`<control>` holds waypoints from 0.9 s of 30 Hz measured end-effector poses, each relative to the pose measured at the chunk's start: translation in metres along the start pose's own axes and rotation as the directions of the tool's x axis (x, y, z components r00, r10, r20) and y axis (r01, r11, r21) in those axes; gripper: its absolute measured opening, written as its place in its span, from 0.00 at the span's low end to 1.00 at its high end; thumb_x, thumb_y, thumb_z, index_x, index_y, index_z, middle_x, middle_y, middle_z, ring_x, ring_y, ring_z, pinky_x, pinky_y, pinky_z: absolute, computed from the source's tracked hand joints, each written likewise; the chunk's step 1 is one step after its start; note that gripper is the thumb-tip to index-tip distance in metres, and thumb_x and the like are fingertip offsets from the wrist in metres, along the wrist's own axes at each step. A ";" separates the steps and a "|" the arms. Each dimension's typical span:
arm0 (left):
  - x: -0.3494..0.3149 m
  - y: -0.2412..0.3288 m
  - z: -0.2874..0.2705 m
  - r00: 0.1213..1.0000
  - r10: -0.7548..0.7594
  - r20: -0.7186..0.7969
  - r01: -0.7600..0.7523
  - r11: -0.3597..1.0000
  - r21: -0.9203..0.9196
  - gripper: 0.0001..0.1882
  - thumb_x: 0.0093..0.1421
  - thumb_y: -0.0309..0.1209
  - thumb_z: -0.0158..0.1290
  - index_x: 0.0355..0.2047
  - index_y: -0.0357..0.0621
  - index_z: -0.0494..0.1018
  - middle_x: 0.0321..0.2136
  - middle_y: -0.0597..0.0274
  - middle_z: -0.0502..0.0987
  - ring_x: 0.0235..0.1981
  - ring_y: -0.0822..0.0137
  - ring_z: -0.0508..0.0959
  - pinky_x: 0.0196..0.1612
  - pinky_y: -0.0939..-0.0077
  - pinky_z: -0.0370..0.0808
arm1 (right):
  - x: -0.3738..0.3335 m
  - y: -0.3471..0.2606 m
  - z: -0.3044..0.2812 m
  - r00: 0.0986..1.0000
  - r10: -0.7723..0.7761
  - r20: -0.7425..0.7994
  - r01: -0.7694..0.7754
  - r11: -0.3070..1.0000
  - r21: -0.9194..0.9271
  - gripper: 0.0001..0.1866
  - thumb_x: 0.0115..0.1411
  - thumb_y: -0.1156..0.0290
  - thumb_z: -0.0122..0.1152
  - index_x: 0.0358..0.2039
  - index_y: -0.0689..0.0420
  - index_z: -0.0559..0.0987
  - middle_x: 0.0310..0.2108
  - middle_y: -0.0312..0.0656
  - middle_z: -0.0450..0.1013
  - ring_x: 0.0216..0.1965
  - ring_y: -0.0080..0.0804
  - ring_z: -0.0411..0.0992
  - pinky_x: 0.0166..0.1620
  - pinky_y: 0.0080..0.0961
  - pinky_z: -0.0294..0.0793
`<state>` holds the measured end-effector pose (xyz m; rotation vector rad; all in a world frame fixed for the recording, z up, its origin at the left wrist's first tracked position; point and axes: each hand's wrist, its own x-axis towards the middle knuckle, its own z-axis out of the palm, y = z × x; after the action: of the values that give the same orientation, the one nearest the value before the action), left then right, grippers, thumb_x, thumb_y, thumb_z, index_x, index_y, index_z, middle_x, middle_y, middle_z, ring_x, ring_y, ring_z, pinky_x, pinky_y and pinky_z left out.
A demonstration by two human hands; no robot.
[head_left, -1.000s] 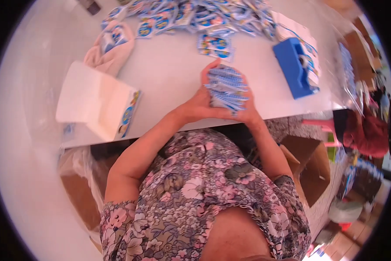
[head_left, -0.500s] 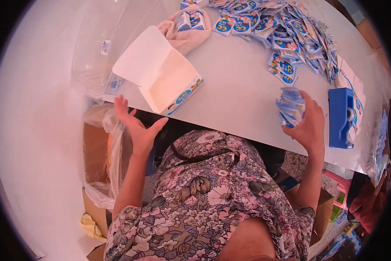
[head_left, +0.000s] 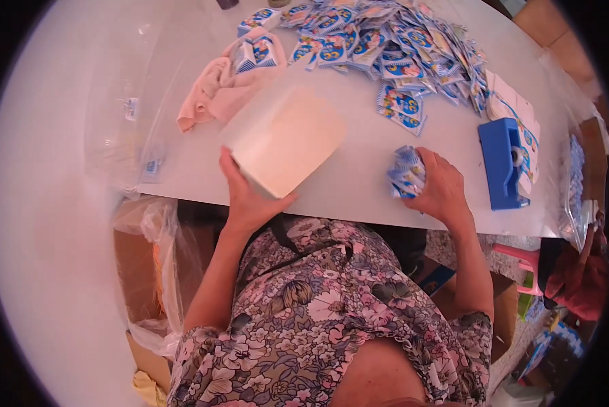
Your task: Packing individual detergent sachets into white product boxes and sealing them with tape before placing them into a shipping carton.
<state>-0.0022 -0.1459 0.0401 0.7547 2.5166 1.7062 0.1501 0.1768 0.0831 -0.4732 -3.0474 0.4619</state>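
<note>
White box [head_left: 287, 146] is edge-held by left hand [head_left: 247, 200], right hand [head_left: 442, 188] clutching packets [head_left: 405, 173], tabletop [head_left: 355, 186] showing between.

White cardboard carton [head_left: 292, 144] is sitting left of centre, slanting diagonally, showing pale unprinted faces; motion is blurring its edges. Compact bundle of blue-and-white printed sachets [head_left: 405, 172] is being held together, packed face-to-face, right of the carton and apart from it.
</note>
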 end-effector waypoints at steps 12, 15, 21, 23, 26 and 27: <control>0.026 -0.009 0.068 0.999 0.034 -0.002 -0.034 0.999 0.019 0.72 0.31 0.36 0.75 0.67 0.31 0.36 0.59 0.44 0.52 0.63 0.47 0.57 0.66 0.56 0.59 | 0.100 -0.116 0.009 0.961 -0.028 -0.276 0.216 0.701 0.679 0.45 0.36 0.53 0.76 0.54 0.59 0.70 0.43 0.50 0.78 0.45 0.43 0.78 0.50 0.33 0.76; 0.027 -0.005 0.072 1.000 0.021 -0.014 -0.021 0.999 -0.032 0.72 0.32 0.36 0.75 0.67 0.31 0.36 0.59 0.43 0.53 0.63 0.46 0.57 0.66 0.55 0.59 | 0.110 -0.123 0.023 0.925 -0.198 -0.324 0.291 0.918 0.269 0.47 0.38 0.52 0.75 0.56 0.64 0.69 0.40 0.55 0.78 0.43 0.46 0.79 0.49 0.36 0.76; 0.028 -0.004 0.068 0.998 0.056 -0.020 -0.056 0.998 -0.010 0.71 0.33 0.37 0.75 0.67 0.31 0.36 0.59 0.40 0.53 0.63 0.44 0.57 0.65 0.54 0.59 | 0.123 -0.135 0.031 0.980 -0.092 0.174 0.087 0.995 0.040 0.48 0.36 0.43 0.70 0.53 0.63 0.70 0.37 0.55 0.79 0.41 0.50 0.79 0.45 0.41 0.75; 0.027 -0.002 0.067 0.997 0.070 -0.023 -0.070 0.997 -0.010 0.71 0.33 0.37 0.75 0.67 0.32 0.36 0.60 0.40 0.53 0.63 0.43 0.57 0.65 0.54 0.59 | 0.119 -0.140 0.029 0.984 -0.102 0.147 0.101 0.995 0.008 0.49 0.35 0.43 0.71 0.53 0.63 0.70 0.36 0.54 0.79 0.40 0.50 0.79 0.46 0.41 0.75; 0.025 -0.001 0.066 0.998 0.060 -0.035 -0.060 0.998 -0.016 0.70 0.34 0.37 0.75 0.67 0.32 0.37 0.60 0.39 0.53 0.63 0.43 0.57 0.65 0.54 0.59 | 0.127 -0.145 0.036 0.985 -0.081 0.150 0.091 0.994 -0.064 0.52 0.33 0.42 0.72 0.55 0.63 0.69 0.38 0.54 0.79 0.42 0.49 0.78 0.47 0.41 0.75; 0.026 -0.002 0.067 0.995 0.092 -0.039 -0.092 0.996 0.001 0.70 0.34 0.36 0.75 0.67 0.32 0.37 0.60 0.39 0.53 0.62 0.43 0.57 0.65 0.53 0.59 | 0.129 -0.145 0.039 0.982 -0.044 0.182 0.064 0.993 -0.104 0.54 0.31 0.41 0.73 0.56 0.63 0.69 0.40 0.54 0.78 0.43 0.48 0.78 0.47 0.41 0.75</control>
<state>-0.0082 -0.0779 0.0175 0.8581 2.5445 1.7663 -0.0179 0.0723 0.0860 -0.3695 -3.2627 0.3553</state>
